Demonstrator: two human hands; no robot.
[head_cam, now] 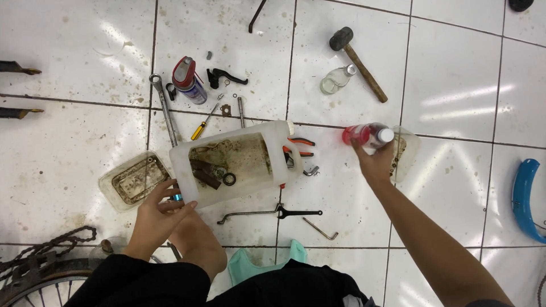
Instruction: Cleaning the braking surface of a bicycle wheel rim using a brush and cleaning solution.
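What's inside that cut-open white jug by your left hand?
Inside the cut-open white jug, held at its corner by the left hand, lie dirty brown liquid, a dark rusty metal piece and a black ring. Whatever sits under the murk or behind the uncut walls is hidden.

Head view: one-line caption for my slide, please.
Left hand grips cut-open jug of oily parts; right hand holds red-tinted bottle.

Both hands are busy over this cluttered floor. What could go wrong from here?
The right hand holds a red-filled bottle tilted over a clear tub; its liquid could spill onto the tiles. The left hand grips only the end of the cut-open jug, so the dirty parts inside might slide or tip out. Loose tools such as the hex key lie close to the knees.
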